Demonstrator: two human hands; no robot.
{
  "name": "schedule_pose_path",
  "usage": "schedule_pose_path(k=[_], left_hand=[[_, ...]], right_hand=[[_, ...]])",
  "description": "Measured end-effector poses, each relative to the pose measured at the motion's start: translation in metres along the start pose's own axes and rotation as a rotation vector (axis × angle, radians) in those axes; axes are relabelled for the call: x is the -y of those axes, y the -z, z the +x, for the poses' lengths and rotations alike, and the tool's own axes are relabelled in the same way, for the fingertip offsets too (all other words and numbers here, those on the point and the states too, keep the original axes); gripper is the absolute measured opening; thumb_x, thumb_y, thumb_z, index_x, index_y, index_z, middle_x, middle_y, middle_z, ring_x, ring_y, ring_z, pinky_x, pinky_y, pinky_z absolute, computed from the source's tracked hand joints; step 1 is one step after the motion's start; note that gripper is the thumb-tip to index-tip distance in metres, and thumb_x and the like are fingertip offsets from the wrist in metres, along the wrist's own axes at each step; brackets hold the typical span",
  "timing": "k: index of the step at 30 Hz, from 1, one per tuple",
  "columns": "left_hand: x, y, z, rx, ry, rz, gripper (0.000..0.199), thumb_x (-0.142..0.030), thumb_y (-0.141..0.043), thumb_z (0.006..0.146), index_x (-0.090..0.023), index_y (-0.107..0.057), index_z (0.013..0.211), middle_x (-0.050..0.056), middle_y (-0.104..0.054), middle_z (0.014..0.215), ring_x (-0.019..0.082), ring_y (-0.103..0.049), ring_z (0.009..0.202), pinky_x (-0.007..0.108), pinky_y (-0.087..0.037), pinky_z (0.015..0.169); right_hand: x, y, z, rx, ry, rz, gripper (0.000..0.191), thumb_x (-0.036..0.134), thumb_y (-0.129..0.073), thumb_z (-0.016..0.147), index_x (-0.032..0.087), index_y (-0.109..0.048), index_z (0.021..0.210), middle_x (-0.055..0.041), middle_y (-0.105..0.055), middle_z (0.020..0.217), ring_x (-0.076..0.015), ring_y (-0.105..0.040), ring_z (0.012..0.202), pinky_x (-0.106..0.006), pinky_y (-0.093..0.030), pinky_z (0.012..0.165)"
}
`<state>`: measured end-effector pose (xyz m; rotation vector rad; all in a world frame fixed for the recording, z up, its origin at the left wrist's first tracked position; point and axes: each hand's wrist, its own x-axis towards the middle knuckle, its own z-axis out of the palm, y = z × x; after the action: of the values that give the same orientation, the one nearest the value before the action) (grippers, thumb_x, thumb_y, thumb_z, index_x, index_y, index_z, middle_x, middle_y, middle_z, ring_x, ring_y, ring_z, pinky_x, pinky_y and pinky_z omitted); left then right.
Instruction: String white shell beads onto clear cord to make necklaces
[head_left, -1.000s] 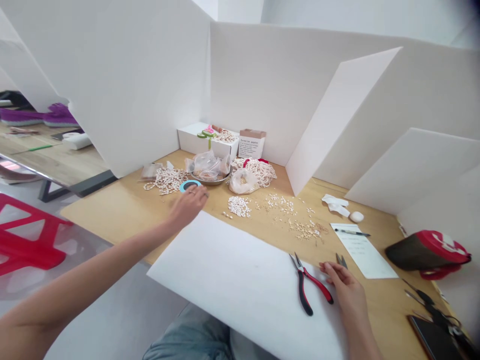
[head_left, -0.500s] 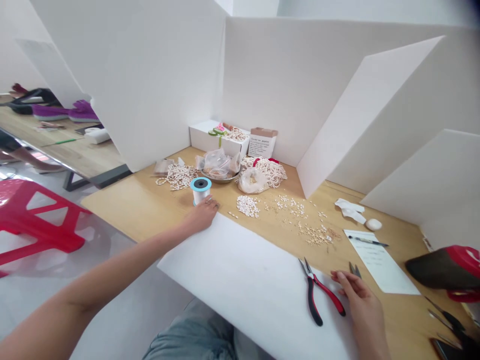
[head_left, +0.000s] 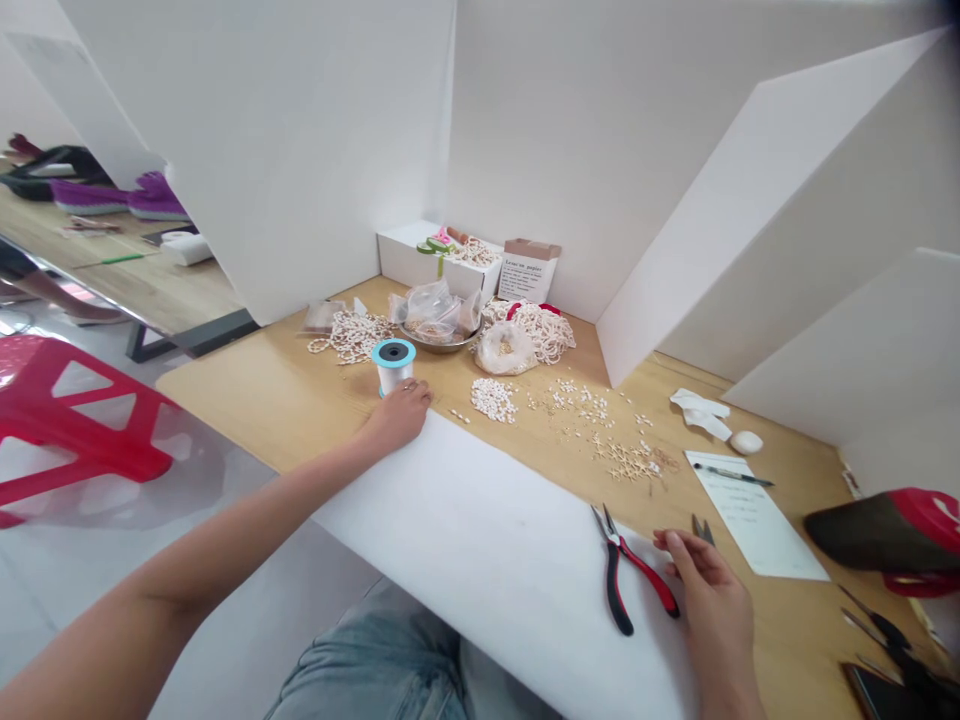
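Note:
Beside a spool (head_left: pixel 394 372) of clear or white line with blue rims, my left hand (head_left: pixel 401 412) rests at the far left corner of a white sheet (head_left: pixel 465 510). Its fingers are curled together; what they hold, if anything, is hidden. At the sheet's right side my right hand (head_left: pixel 705 585) is in a pinch, thumb against fingers; anything between them is too fine to make out. Just left of it lie red-and-black needle-nose pliers (head_left: pixel 619 570) with handles spread. The tips of another metal tool (head_left: pixel 702 530) show behind the right fingers.
White beads (head_left: pixel 493 400) and small starfish-shaped pieces (head_left: pixel 626 458) lie loose beyond the sheet. Behind stand a metal bowl (head_left: pixel 439 345) with plastic bags, strung beads (head_left: pixel 356 335) and a white box (head_left: pixel 405 252). Rightward are a written note (head_left: pixel 754 520), a pen (head_left: pixel 731 475) and a dark red-lidded cup (head_left: pixel 862 530).
The view has tilted and shifted slightly, so everything sits a little higher and to the left. Both hands keep nearly the same places beside the spool and pliers.

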<state>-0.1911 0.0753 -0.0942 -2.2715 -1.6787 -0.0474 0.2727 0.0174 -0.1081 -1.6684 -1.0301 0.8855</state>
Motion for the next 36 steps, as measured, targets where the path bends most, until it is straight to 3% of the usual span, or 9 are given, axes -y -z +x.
schedule_pose_path(k=[5, 9, 13, 17, 20, 26, 31, 33, 36], left_hand=[[0.000, 0.001, -0.003, 0.008, 0.014, 0.016, 0.035, -0.005, -0.036, 0.083, -0.009, -0.067, 0.098, 0.017, -0.064, 0.096, 0.027, -0.056, 0.098, 0.042, -0.031, 0.099], [-0.004, 0.006, -0.007, 0.000, 0.047, 0.025, 0.040, -0.004, -0.032, 0.085, -0.005, -0.061, 0.113, 0.017, -0.065, 0.090, 0.026, -0.058, 0.090, 0.041, -0.035, 0.093], [-0.008, 0.014, -0.013, -0.026, 0.079, 0.032, 0.041, -0.005, -0.031, 0.087, -0.004, -0.058, 0.117, 0.018, -0.066, 0.088, 0.029, -0.056, 0.099, 0.043, -0.033, 0.094], [-0.009, 0.018, -0.016, -0.041, 0.094, 0.030, 0.039, -0.004, -0.032, 0.086, -0.009, -0.063, 0.110, 0.018, -0.064, 0.108, 0.030, -0.054, 0.105, 0.045, -0.033, 0.096], [-0.010, 0.017, -0.017, -0.063, 0.078, 0.012, 0.043, -0.003, -0.032, 0.085, -0.010, -0.061, 0.115, 0.016, -0.054, 0.129, 0.030, -0.045, 0.121, 0.046, -0.030, 0.102], [-0.015, 0.029, -0.016, -0.112, 0.000, -0.125, 0.050, -0.006, -0.034, 0.085, -0.011, -0.049, 0.132, 0.014, -0.049, 0.136, 0.026, -0.036, 0.132, 0.046, -0.020, 0.112], [0.012, 0.062, -0.017, -0.197, 0.113, -0.099, 0.056, -0.010, -0.038, 0.085, -0.023, -0.039, 0.139, 0.006, -0.031, 0.149, 0.028, -0.014, 0.140, 0.054, -0.006, 0.113], [0.032, 0.068, -0.014, -0.155, 0.173, -0.087, 0.057, -0.014, -0.044, 0.084, -0.030, -0.039, 0.138, 0.003, -0.025, 0.152, 0.032, -0.011, 0.140, 0.060, -0.003, 0.110], [0.061, 0.066, -0.006, -0.004, 0.168, -0.143, 0.054, -0.018, -0.044, 0.084, -0.031, -0.041, 0.137, 0.005, -0.025, 0.152, 0.033, -0.021, 0.138, 0.059, -0.015, 0.108]], right_hand=[[-0.001, -0.001, 0.002, -0.005, -0.027, 0.021, 0.043, 0.052, -0.072, 0.064, 0.018, -0.065, 0.089, -0.0081, -0.071, 0.093, -0.0253, -0.060, 0.087, -0.029, -0.045, 0.064], [-0.002, 0.000, 0.002, 0.007, -0.043, -0.002, 0.042, 0.052, -0.071, 0.064, 0.018, -0.066, 0.089, -0.0076, -0.070, 0.094, -0.0243, -0.059, 0.087, -0.029, -0.044, 0.066], [-0.002, -0.001, 0.002, 0.000, -0.051, 0.017, 0.044, 0.052, -0.072, 0.063, 0.018, -0.066, 0.090, -0.0077, -0.070, 0.094, -0.0253, -0.060, 0.088, -0.030, -0.044, 0.066], [0.002, -0.002, 0.000, -0.017, -0.057, 0.014, 0.043, 0.052, -0.072, 0.064, 0.018, -0.066, 0.091, -0.0084, -0.070, 0.095, -0.0262, -0.060, 0.089, -0.031, -0.044, 0.065], [0.004, -0.003, -0.001, -0.018, -0.036, 0.014, 0.041, 0.051, -0.072, 0.064, 0.018, -0.066, 0.089, -0.0087, -0.070, 0.094, -0.0266, -0.060, 0.090, -0.030, -0.045, 0.063], [0.005, -0.004, -0.002, -0.013, -0.017, 0.031, 0.040, 0.049, -0.072, 0.065, 0.017, -0.066, 0.089, -0.0090, -0.071, 0.093, -0.0257, -0.062, 0.087, -0.029, -0.045, 0.061], [0.004, -0.004, 0.000, -0.022, -0.034, 0.031, 0.042, 0.049, -0.073, 0.063, 0.017, -0.067, 0.088, -0.0089, -0.071, 0.092, -0.0249, -0.062, 0.087, -0.027, -0.045, 0.060], [0.004, -0.004, 0.001, -0.016, -0.032, 0.019, 0.042, 0.050, -0.073, 0.062, 0.017, -0.067, 0.088, -0.0085, -0.071, 0.091, -0.0245, -0.062, 0.087, -0.027, -0.045, 0.060], [0.004, -0.003, 0.001, -0.013, -0.031, 0.005, 0.044, 0.050, -0.073, 0.062, 0.017, -0.068, 0.089, -0.0084, -0.071, 0.090, -0.0240, -0.062, 0.086, -0.027, -0.045, 0.060]])
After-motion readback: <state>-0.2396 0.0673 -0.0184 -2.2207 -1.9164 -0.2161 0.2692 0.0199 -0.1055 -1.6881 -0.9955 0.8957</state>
